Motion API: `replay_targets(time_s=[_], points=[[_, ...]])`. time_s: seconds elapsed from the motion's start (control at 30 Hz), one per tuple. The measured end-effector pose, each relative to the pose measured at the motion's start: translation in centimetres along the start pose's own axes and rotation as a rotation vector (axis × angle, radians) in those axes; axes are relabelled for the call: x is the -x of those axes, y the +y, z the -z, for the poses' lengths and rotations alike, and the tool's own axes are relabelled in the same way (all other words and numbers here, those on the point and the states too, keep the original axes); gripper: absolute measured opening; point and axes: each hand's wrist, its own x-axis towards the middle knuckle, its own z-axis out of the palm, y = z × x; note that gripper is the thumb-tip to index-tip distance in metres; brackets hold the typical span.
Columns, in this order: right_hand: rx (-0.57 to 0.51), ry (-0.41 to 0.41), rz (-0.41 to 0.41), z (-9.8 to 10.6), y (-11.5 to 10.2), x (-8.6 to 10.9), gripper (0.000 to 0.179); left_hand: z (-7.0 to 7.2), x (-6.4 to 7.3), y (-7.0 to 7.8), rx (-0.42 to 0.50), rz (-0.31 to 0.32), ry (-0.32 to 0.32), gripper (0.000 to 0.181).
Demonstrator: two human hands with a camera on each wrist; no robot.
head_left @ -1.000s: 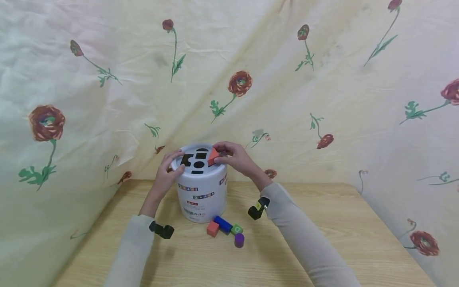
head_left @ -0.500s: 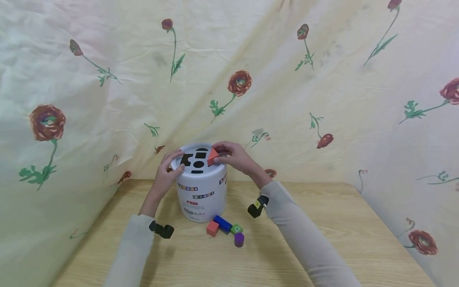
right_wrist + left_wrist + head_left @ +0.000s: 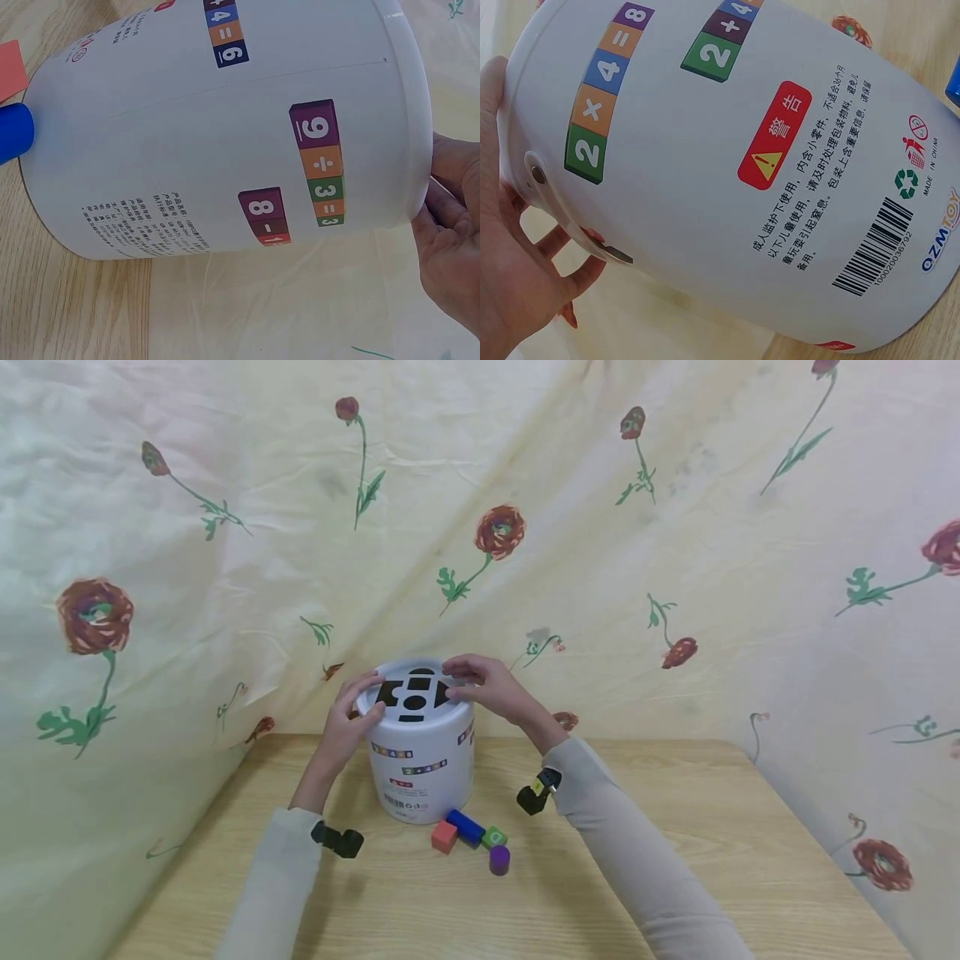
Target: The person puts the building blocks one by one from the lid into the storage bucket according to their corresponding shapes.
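Observation:
A white shape-sorter bucket [image 3: 422, 768] with dark shaped holes in its lid stands upright on the table in the head view. My left hand [image 3: 352, 706] holds its left rim, fingers and thumb spread over the edge. In the left wrist view that hand [image 3: 525, 262] is beside the rim and the bucket's handle [image 3: 570, 217]. Over the right side of the lid, my right hand [image 3: 491, 687] has its fingers bent with nothing visible between them. They partly cover a dark hole. The right wrist view shows this hand [image 3: 454, 229] at the rim, its fingertips partly hidden.
In front of the bucket lie a red cube [image 3: 444, 837], a blue cylinder [image 3: 466, 827], a green lettered block [image 3: 494, 837] and a purple cylinder [image 3: 499, 860]. Flowered cloth [image 3: 600, 568] hangs behind the wooden table [image 3: 637, 827].
The red block in my right fingers has gone from sight, and the dark hole under it now shows. Both hands stay nearly where they were.

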Motion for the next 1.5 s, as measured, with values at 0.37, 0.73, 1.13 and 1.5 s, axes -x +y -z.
replay_targets(time_s=[0.37, 0.73, 1.13, 1.5], points=[[-0.001, 0.009, 0.008, -0.1, 0.0, -0.1, 0.046, 0.2, -0.9, -2.0, 0.018, -0.014, 0.002, 0.053], [-0.034, 0.105, 0.027, -0.8, 0.3, 0.3, 0.046, 0.3, -1.6, -3.9, 0.011, -0.034, 0.017, 0.052], [-0.082, 0.279, 0.109, -1.8, 1.4, 2.2, 0.045, 0.2, -1.5, -4.0, 0.02, -0.024, 0.015, 0.052], [-0.07, 0.319, 0.108, -1.5, 2.7, 6.2, 0.05, 0.6, -1.4, -3.5, -0.033, -0.023, -0.005, 0.051]])
